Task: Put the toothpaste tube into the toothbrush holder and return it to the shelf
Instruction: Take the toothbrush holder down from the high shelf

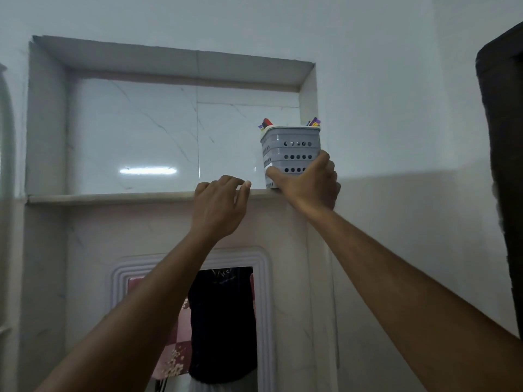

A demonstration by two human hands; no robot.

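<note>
Up high, the right hand [310, 183] wraps its grip around the grey toothbrush holder [291, 149] at the shelf [113, 198] ledge's right end, against the niche wall. Left hand [219, 205] rests curled, empty, on the ledge just beside. Toothbrushes [312, 122] poke out; the toothpaste tube can't be made out.

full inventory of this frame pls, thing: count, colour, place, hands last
toothbrush holder: 1, grey, perforated, right end of the shelf, at its front edge
items in the holder: several, red, purple and yellow tips above the rim; which is the toothpaste I cannot tell
shelf: 1, pale marble, floor of a wall niche
mirror: 1, white ribbed frame, below the shelf
dark edge: 1, black, far right
left hand: 1, empty, fingers curled at the shelf edge
right hand: 1, gripping the holder's lower part
</note>
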